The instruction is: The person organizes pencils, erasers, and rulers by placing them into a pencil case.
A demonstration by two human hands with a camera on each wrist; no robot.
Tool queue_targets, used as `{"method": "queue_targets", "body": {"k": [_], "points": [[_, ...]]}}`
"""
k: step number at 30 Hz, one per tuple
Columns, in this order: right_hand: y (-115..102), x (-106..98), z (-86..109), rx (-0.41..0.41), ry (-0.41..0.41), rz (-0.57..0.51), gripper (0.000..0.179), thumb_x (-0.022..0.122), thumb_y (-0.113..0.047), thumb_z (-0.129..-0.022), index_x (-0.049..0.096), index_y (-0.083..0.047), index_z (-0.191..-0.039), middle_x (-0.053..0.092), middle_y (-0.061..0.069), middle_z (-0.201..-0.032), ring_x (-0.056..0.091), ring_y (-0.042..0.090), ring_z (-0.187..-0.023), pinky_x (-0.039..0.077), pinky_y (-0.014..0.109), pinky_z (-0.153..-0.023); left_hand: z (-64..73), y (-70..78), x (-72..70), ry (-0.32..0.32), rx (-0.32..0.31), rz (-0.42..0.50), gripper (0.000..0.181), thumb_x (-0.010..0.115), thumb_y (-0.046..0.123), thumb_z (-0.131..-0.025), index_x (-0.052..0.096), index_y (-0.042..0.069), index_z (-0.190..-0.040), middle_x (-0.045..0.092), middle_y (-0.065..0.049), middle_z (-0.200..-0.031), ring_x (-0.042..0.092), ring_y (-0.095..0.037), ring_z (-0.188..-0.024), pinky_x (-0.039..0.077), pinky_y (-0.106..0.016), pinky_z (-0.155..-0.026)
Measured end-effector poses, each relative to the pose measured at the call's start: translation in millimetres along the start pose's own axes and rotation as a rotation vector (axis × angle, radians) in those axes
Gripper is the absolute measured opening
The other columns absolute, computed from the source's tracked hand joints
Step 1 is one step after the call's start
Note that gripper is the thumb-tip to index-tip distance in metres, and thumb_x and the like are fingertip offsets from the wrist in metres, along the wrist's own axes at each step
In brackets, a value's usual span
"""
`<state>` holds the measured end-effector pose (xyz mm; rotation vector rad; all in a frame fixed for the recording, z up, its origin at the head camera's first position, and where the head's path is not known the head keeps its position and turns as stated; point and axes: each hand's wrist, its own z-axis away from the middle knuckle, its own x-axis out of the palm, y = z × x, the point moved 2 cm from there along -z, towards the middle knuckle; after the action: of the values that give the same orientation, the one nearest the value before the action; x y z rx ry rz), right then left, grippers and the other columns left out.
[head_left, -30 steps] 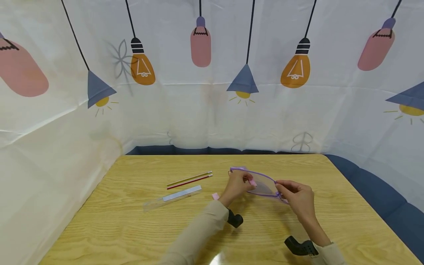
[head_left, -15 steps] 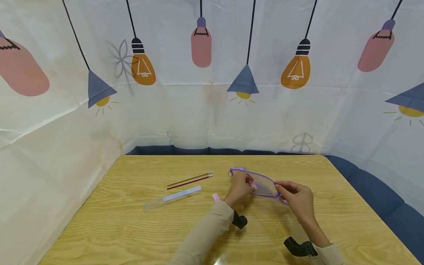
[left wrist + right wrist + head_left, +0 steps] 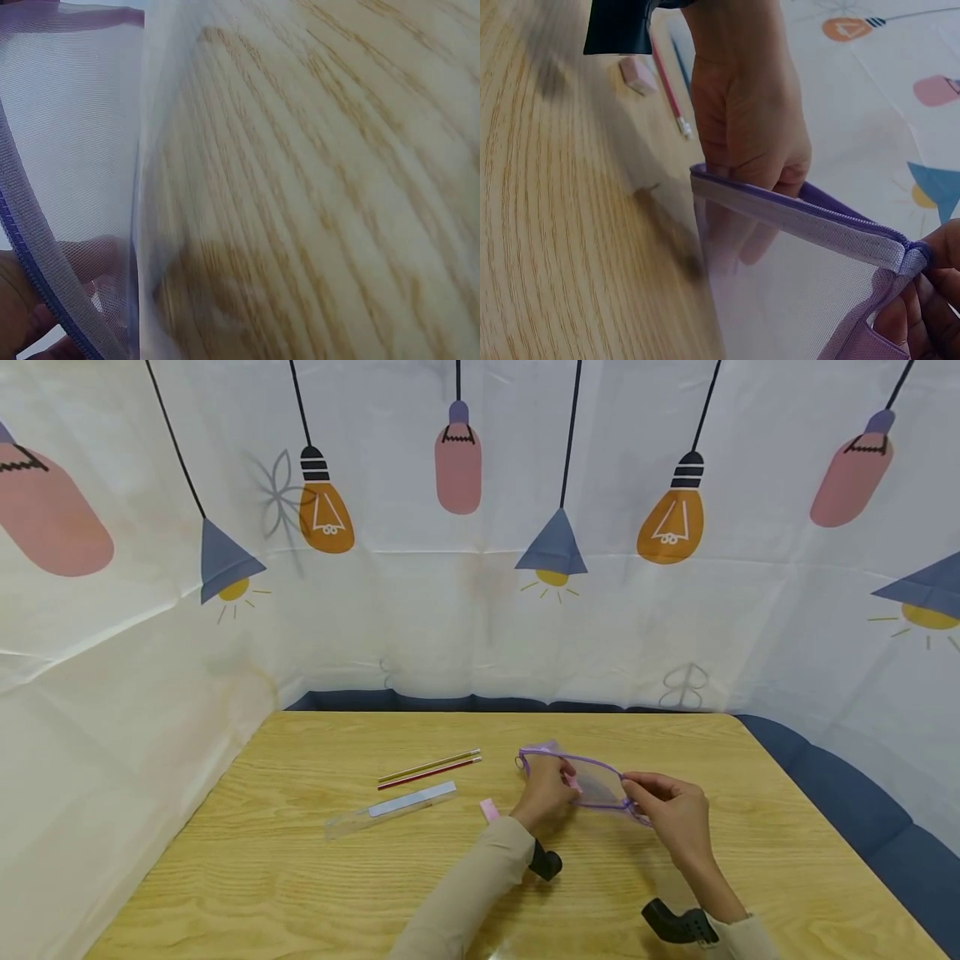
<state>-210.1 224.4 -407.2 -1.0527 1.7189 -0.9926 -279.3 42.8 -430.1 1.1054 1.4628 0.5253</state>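
Note:
A see-through mesh zip pouch point(image 3: 597, 779) with purple edging stands with its mouth spread over the table. My right hand point(image 3: 678, 814) pinches its zip-end corner, as the right wrist view also shows. My left hand point(image 3: 546, 789) reaches through the mouth; in the right wrist view the left fingers point(image 3: 757, 244) point down behind the mesh. At the left fingertips a bit of a pink eraser point(image 3: 573, 783) shows, the rest hidden by hand and pouch. Another pink eraser point(image 3: 489, 811) lies on the table beside the left wrist.
Left of the hands lie a yellow pencil point(image 3: 427, 765), a red pencil point(image 3: 431, 772) and a clear ruler-like strip point(image 3: 412, 800) with a pale label. The wooden table point(image 3: 262, 877) is edged by a printed curtain point(image 3: 420, 618) behind and to the left.
My left hand has moved deeper into the pouch with the pink eraser and slightly right. More of the eraser on the table shows. The right hand keeps its hold almost unmoved.

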Motion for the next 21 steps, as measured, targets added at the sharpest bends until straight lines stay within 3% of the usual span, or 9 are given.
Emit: {"method": "queue_targets", "body": {"k": [13,21], "points": [[0.1,-2.5,-0.5,0.012,0.006,0.001,0.026,0.074,-0.018,-0.087,0.073,0.003,-0.103,0.071,0.013,-0.093,0.066,0.011,-0.071,0.055,0.025,-0.062,-1.2,5.6,1.7,-0.029,0.031,-0.063,0.026,0.077,-0.005,-0.072,0.069,-0.008,-0.097,0.064,-0.012,-0.082,0.049,-0.007,-0.068,0.043,-0.019,-0.062],[-0.4,-2.9,-0.6,0.018,0.007,-0.016,0.027,0.074,-0.018,-0.087,0.073,0.003,-0.105,0.071,0.013,-0.095,0.067,0.011,-0.071,0.055,0.025,-0.062,3.8,6.3,-5.4,-0.051,0.05,-0.017,0.027,0.077,-0.002,-0.075,0.069,-0.008,-0.1,0.068,-0.014,-0.092,0.06,-0.016,-0.081,0.048,-0.021,-0.072]]}}
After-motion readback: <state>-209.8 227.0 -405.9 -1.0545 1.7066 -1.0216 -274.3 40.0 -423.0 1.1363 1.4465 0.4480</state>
